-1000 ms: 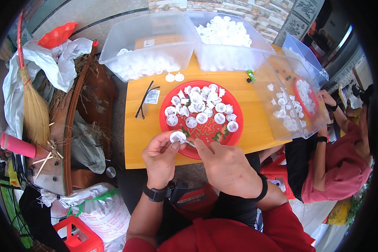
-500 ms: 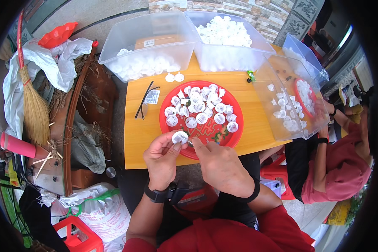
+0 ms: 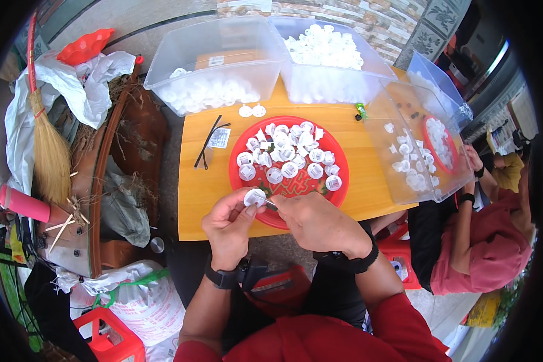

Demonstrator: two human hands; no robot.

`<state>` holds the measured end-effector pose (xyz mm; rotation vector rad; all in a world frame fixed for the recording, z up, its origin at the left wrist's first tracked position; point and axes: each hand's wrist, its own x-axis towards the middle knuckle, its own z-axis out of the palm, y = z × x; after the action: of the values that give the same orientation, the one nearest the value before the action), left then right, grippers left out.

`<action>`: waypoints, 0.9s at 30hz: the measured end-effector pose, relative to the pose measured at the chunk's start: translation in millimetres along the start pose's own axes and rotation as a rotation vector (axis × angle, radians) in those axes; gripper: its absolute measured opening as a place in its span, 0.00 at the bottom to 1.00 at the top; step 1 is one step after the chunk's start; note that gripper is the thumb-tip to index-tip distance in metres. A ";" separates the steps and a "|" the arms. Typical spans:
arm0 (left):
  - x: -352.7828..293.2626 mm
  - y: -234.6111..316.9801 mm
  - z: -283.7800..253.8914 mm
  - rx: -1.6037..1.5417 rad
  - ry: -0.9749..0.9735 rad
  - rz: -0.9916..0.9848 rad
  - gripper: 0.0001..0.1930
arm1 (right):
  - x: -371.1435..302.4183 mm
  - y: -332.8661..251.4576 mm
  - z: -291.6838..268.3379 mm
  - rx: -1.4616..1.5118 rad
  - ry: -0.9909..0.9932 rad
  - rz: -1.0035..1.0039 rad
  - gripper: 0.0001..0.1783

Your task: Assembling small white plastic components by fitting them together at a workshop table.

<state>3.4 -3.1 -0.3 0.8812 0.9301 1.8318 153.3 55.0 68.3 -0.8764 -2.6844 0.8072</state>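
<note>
Between the thumb and fingers of my left hand [image 3: 226,232] is a small round white plastic piece [image 3: 254,196], its flat face turned up. My right hand [image 3: 326,223] is closed around a thin metal tool [image 3: 271,206], whose tip meets the edge of that piece; its handle is hidden in the fist, so I cannot tell its exact kind. Both hands hover over the near edge of a round red tray [image 3: 342,148]. Many similar white plastic pieces [image 3: 289,169] lie heaped in the tray, mostly toward its far side.
Two clear bins [image 3: 220,66] of white parts stand along the table's back. Glasses [image 3: 209,140] and two white discs [image 3: 252,111] lie left of the tray. A transparent lid-like box [image 3: 398,114] stands at right, where a co-worker [image 3: 482,235] sits. A broom [image 3: 51,151] leans at left.
My right hand has rolled over and shifted slightly, keeping the metal tool at the white piece. My left hand has moved a little to the left, and the piece tilts more.
</note>
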 end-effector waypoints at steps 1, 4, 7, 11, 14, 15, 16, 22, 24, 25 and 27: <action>1.2 -1.3 0.3 0.024 -0.001 0.013 0.13 | 0.3 0.2 -0.5 0.092 0.027 0.003 0.14; 1.3 2.0 1.8 0.080 -0.025 0.023 0.13 | -8.5 -7.1 2.1 0.100 0.177 0.020 0.15; -0.7 3.6 1.7 0.120 -0.072 0.040 0.13 | -18.2 -14.0 5.9 0.077 0.246 0.093 0.16; -0.5 3.6 0.0 0.152 -0.128 0.102 0.13 | -25.6 -13.2 3.5 0.339 0.229 0.119 0.16; 0.0 5.0 -0.2 0.169 -0.098 0.091 0.13 | -27.3 -15.4 3.3 0.277 0.297 0.086 0.17; -0.1 5.4 -0.2 0.168 -0.097 0.091 0.13 | -28.0 -17.1 2.8 0.148 0.315 0.073 0.17; -0.2 5.9 -0.1 0.169 -0.102 0.101 0.13 | -28.6 -18.8 1.8 0.019 0.333 0.060 0.17; -0.5 4.6 0.7 0.251 -0.115 0.175 0.13 | -27.6 -28.5 -3.5 -0.228 0.229 0.037 0.20; -0.4 4.6 2.1 0.261 -0.124 0.187 0.14 | -26.3 -28.7 -3.5 -0.265 0.210 0.040 0.21; -0.2 5.0 3.5 0.269 -0.122 0.186 0.14 | -25.8 -28.7 -3.8 -0.300 0.191 0.042 0.22; -0.3 4.6 3.8 0.278 -0.118 0.185 0.13 | -25.0 -29.2 -4.6 -0.346 0.180 0.023 0.21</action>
<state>5.0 -3.9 5.4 1.2698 1.0741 1.8069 160.8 22.3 87.9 -0.9993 -2.6959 0.2521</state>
